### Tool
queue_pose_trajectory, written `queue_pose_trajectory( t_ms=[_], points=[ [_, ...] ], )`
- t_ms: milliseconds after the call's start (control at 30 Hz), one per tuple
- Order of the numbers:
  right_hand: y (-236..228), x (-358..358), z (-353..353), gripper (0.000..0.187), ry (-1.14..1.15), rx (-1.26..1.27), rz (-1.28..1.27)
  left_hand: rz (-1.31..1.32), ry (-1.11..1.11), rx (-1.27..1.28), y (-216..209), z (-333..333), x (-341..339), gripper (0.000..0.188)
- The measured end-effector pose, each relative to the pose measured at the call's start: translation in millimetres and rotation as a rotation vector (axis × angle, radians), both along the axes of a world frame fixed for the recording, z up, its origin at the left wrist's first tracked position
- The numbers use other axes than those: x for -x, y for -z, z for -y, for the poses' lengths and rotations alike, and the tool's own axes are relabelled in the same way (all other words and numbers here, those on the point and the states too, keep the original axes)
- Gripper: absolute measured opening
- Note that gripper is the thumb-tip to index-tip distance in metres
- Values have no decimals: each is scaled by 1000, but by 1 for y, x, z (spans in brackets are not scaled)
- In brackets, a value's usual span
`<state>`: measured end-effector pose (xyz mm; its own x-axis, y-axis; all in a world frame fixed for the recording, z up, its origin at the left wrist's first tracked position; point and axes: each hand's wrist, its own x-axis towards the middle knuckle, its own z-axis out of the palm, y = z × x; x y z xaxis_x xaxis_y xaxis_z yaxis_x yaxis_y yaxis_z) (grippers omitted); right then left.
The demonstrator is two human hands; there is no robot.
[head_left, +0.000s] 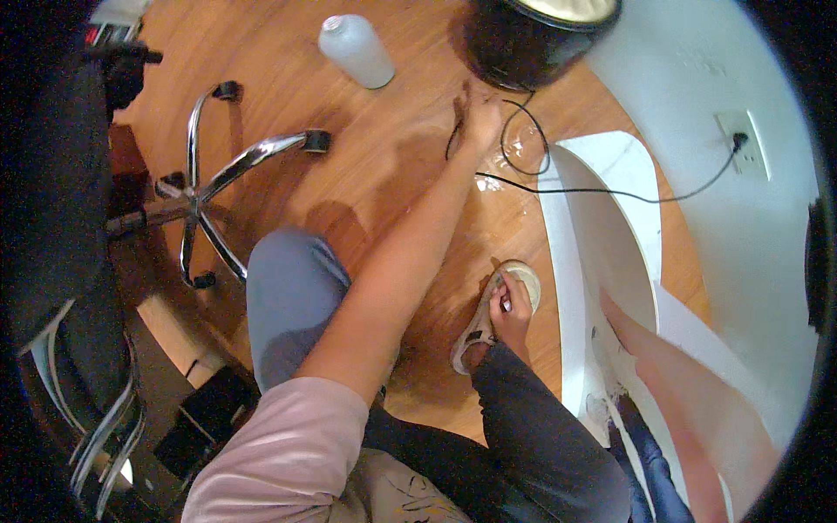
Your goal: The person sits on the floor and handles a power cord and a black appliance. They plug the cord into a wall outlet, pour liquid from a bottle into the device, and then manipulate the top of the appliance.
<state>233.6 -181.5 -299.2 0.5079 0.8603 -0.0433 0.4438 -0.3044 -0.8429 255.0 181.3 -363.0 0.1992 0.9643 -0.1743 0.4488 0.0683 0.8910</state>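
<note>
My left arm reaches forward, and my left hand (481, 120) is low over the wooden floor beside a loop of black cord (547, 157). Motion smears its fingers, so I cannot see whether they hold anything. Shiny wet-looking spots (514, 155) lie on the floor beside it. Down by my right foot, my right hand (514, 315) is closed at the front of a beige shoe (478, 329). The fingers are bent, with a small pale bit showing at them that I cannot make out. My dark trouser leg hides the rest of that arm.
A pale translucent bottle (359, 54) stands at the back, left of a round black vessel (523, 44) with a light top. The cord runs to a wall socket (743, 146). White curved panels (602, 218) stand at right; a chrome chair base (193, 196) at left.
</note>
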Motion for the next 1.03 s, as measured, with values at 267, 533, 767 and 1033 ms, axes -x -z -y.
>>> queue_pose_trajectory(
  t_ms=[267,533,767,1033],
  points=[
    [-9,1,-3,44,-42,57,27,23,-68,-186,-11,-11,-5,71],
    [-10,1,-3,47,-51,89,35,621,-108,439,-43,-1,-3,76],
    [5,3,-12,47,-149,-2,46,593,-236,386,-48,-11,25,62],
    [11,-2,7,45,-59,47,78,510,-169,261,-6,-15,-18,67]
  ],
)
